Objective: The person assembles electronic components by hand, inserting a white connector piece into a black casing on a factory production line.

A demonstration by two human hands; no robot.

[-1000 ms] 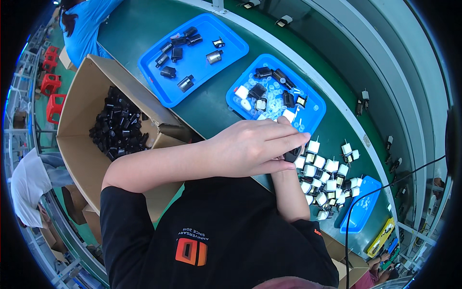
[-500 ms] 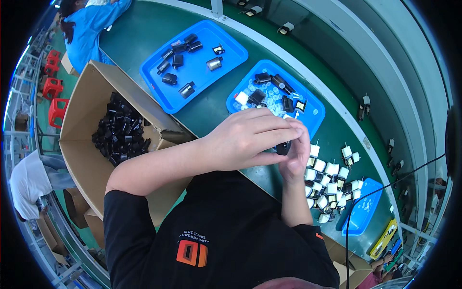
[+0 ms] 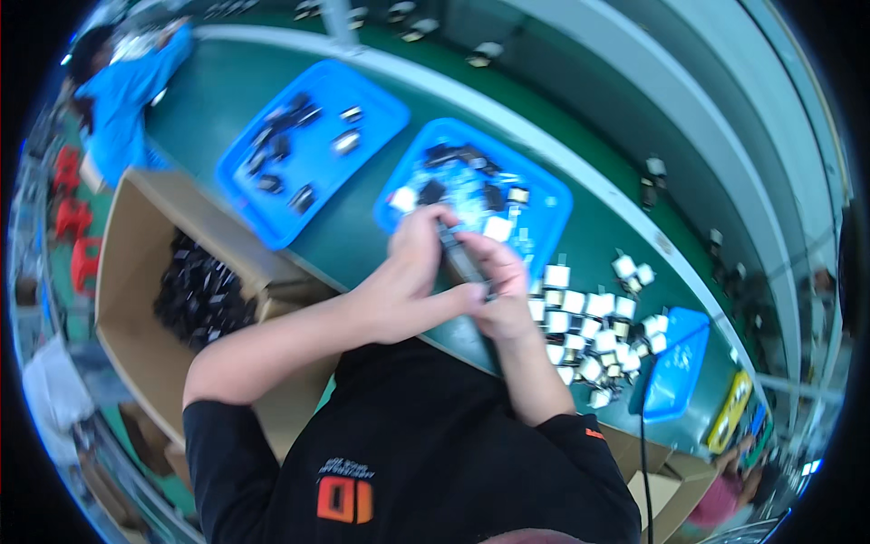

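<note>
As I view it, the left hand [image 3: 415, 272] and right hand [image 3: 509, 295] both grip the dark elongated part [image 3: 463, 259] between them, its long axis slanting far-left to near-right

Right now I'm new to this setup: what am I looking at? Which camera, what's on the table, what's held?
No machine here: a person works with two bare hands. The view comes from the left of two wide fisheye cameras on their head, looking down, so straight edges bend. The left hand and right hand together hold a dark part; blur hides its details. On the green table are a blue tray of dark and metallic parts, a second tray of mixed parts, a loose group of white-and-black parts, and a smaller blue tray. Beside the table, a cardboard box holds many black parts.
</note>
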